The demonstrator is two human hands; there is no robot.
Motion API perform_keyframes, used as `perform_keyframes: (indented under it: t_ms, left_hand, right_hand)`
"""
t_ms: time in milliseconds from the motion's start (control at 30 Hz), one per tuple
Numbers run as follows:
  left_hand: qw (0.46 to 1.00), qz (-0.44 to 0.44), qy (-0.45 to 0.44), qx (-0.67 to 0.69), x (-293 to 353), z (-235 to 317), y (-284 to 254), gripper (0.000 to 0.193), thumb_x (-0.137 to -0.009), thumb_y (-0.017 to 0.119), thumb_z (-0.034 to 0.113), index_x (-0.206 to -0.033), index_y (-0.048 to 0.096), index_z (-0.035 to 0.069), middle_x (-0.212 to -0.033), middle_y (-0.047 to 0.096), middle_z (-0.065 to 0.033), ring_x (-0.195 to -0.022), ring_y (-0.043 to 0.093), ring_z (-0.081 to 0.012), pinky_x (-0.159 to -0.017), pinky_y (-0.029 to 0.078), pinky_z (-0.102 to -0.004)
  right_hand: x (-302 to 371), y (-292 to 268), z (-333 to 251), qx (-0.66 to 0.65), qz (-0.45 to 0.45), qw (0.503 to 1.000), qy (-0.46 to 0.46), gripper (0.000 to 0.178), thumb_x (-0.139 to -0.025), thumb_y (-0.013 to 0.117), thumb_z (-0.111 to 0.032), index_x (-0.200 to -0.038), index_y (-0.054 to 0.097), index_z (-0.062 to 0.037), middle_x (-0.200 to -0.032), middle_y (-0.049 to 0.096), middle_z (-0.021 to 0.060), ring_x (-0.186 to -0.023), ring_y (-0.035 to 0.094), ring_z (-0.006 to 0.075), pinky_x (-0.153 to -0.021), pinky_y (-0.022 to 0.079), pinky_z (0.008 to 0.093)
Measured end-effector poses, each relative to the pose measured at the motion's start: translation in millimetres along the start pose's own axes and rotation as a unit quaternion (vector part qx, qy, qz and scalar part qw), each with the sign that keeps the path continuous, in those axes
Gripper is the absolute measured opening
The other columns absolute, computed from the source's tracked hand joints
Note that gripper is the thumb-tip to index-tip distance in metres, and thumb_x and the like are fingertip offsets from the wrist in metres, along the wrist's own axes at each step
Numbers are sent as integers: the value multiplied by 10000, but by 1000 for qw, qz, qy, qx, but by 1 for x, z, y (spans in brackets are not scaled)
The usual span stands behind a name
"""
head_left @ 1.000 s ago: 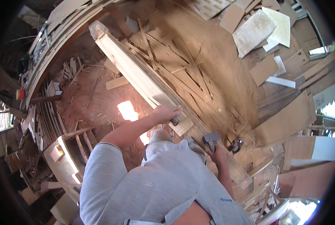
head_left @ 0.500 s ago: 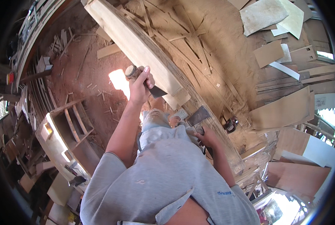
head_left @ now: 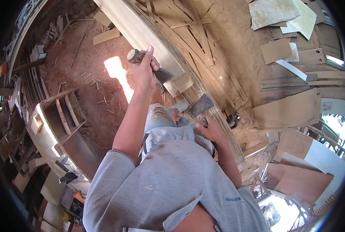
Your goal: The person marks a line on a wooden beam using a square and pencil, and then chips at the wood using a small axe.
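My left hand (head_left: 144, 71) is closed around the wooden handle of a chisel (head_left: 164, 75), thumb up along the side of the handle. Its dark flat blade points down to the right, over or against the edge of a pale squared beam (head_left: 151, 40); contact is hard to tell. A stepped, cut end (head_left: 180, 85) of the beam lies just beyond the blade. My right hand (head_left: 212, 130) is curled at a broad, dark, flat-bladed metal tool (head_left: 200, 105), whose blade rests over the rough plank (head_left: 215, 116) under the beam. Its handle is mostly hidden.
My legs (head_left: 159, 116) and a sandalled foot (head_left: 179, 106) are beside the plank. A wooden cabinet frame (head_left: 64, 116) stands at left. Long offcut strips (head_left: 199, 34) lie on sawdust beyond the plank; board sheets (head_left: 284, 108) are piled at right. Wood scraps (head_left: 107, 36) litter the floor.
The view has tilted, so beam, plank and both hands sit higher and my legs show more. The chisel stays in my left hand near the beam's end.
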State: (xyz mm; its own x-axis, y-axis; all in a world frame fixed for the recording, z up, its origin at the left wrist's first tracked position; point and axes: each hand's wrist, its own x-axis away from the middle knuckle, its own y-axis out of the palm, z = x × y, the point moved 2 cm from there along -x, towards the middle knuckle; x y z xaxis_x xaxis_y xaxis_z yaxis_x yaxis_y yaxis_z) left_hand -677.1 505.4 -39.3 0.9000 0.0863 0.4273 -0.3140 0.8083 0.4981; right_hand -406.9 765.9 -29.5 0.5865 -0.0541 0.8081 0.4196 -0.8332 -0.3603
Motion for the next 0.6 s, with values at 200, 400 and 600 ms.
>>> perform_keyframes:
  t_ms: [200, 400, 600]
  left_hand:
    - [1000, -5, -12, 26, -3, -4, -2, 301, -1048, 738, 206, -838, 549, 102, -620, 496, 17, -528, 443, -86, -519, 375, -268]
    - [1000, -1, -11, 21, -4, -4, 2, 310, -1046, 739, 199, -826, 541, 106, -621, 490, 21, -521, 438, -89, -509, 373, -270]
    - [999, 28, 19, -34, -2, -8, 11, 321, -1036, 757, 206, -816, 547, 102, -621, 509, 19, -507, 459, -86, -481, 371, -265]
  right_hand:
    - [2, 0, -5, -6, -6, 1000, 23, 453, -938, 808, -352, -1036, 573, 22, -751, 683, 193, -666, 703, 299, -668, 538, 459]
    - [3, 1, -4, 20, 17, 1000, -10, 453, -936, 811, -345, -1031, 575, 29, -772, 689, 203, -661, 702, 294, -663, 538, 456]
    - [7, -2, -13, -12, 8, 999, 29, 464, -948, 806, -377, -1050, 602, 27, -810, 660, 184, -572, 666, 243, -592, 517, 413]
